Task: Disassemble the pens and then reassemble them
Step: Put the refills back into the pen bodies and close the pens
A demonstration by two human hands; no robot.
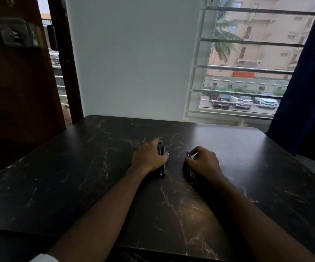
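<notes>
Two small bunches of dark pens lie on the black marbled table [96,176], pointing away from me. My left hand [148,157] rests palm down over the left bunch of pens [162,168], fingers curled around it, with the near tips showing below the hand. My right hand [203,162] covers the right bunch of pens [189,172], thumb and forefinger pinching the far end of one pen. Most of each bunch is hidden under the hands.
The table's far edge meets a white wall [134,63]. A barred window [247,72] is at the back right, a dark blue curtain [308,82] at the right, a brown door [16,91] at the left.
</notes>
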